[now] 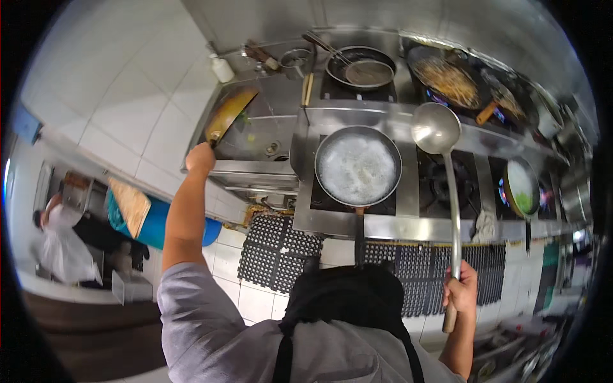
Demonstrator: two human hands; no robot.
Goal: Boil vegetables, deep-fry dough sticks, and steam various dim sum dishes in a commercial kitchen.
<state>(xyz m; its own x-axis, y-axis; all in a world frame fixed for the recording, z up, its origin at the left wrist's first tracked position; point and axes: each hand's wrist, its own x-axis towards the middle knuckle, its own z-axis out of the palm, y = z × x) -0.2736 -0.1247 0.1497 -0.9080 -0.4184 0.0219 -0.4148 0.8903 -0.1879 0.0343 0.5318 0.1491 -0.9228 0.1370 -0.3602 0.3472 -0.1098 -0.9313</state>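
My left hand point(200, 157) is closed round the dark handle of a frying pan point(231, 115), which is tipped on its side over the steel sink point(271, 137). Green scraps lie in the sink beside the pan, near the drain. My right hand point(461, 290) grips the wooden end of a long steel ladle point(436, 129). The ladle's bowl is raised above the stove, and nothing shows in it. Between my hands, a pan of white, foamy liquid point(357, 167) sits on a front burner with its handle toward me.
At the back stand a pan with a strainer point(369, 73) and a wok of noodle-like food point(447, 82) over flame. A small pan with green pieces point(522, 191) is on the right burner. A cloth point(484, 226) hangs at the stove edge. Another person point(60, 223) is at far left.
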